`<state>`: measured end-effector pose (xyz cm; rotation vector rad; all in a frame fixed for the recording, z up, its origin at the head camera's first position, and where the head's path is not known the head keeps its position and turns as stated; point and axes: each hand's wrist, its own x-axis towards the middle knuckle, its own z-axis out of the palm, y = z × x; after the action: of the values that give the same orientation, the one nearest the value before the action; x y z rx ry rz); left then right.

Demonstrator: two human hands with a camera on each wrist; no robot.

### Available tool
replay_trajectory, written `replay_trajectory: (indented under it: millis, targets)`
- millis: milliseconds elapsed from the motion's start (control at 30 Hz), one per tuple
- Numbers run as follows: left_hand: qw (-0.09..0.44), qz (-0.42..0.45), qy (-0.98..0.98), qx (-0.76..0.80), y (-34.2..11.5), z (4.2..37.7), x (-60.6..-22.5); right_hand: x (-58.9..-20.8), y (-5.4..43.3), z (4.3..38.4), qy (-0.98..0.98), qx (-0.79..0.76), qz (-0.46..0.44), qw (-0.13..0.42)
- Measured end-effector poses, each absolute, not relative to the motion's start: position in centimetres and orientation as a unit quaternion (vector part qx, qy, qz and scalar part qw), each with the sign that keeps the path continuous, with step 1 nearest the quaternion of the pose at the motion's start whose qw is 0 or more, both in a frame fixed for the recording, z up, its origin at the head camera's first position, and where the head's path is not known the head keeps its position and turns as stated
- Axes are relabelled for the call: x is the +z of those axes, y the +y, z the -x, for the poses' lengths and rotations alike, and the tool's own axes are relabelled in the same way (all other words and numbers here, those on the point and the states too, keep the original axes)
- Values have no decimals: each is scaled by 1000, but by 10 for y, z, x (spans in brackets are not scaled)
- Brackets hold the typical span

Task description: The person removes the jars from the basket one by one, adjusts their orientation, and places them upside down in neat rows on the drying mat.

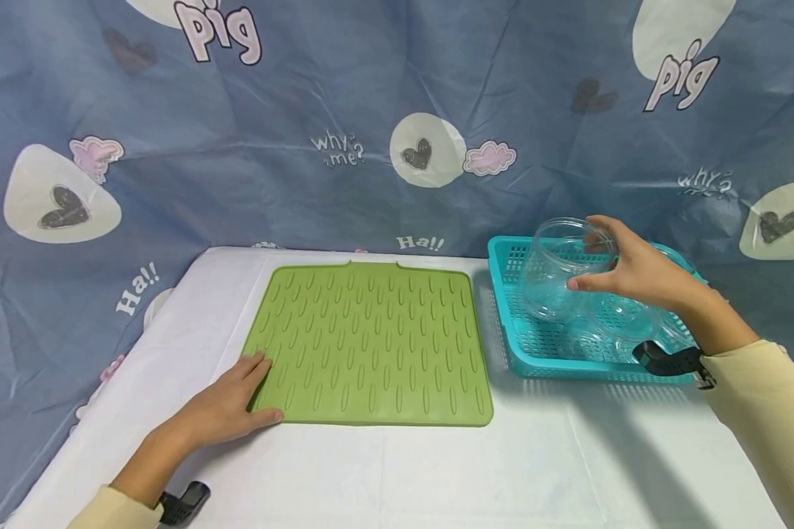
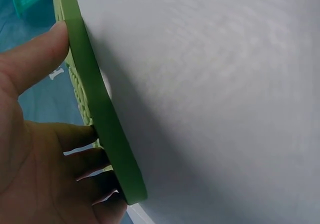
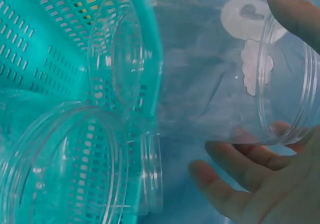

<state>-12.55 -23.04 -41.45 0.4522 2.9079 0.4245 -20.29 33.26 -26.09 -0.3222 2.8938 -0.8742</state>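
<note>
My right hand [image 1: 638, 268] grips a clear plastic jar [image 1: 541, 283] near its rim, the thumb on the near side and the fingers round the far side. The jar is tilted over the turquoise basket [image 1: 523, 365]; in the right wrist view its see-through wall [image 3: 200, 79] overlaps the basket's edge. Other clear jars [image 1: 625, 317] lie inside the basket below the hand. My left hand [image 1: 221, 404] rests at the near left corner of a green ridged mat [image 1: 377, 338]. In the left wrist view its thumb and fingertips touch the mat's edge [image 2: 107, 116].
A white cloth [image 1: 397, 470] covers the table under mat and basket. The basket stands right of the mat, with a narrow strip of cloth between. Behind the table hangs a blue printed sheet [image 1: 291, 95], which also runs down the left side.
</note>
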Motion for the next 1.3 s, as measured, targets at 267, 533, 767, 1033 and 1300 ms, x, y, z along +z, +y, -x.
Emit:
replay_trajectory:
  millis: [267,533,767,1033,1300]
  targets:
    - [95,-135,974,154,-231,124,-413,-259,327,209,942,-306,115,72]
    - [109,-129,971,172,-231,125,-409,-246,317,222,944,-295,135,59]
    - [118,-111,972,170,-228,124,-405,-238,303,230,945,-289,142,51]
    - [169,-114,964,173,-222,128,-399,-230,275,244,952,-268,139,50]
    - [173,-111,964,168,-223,126,-397,-221,237,260,947,-269,169,42]
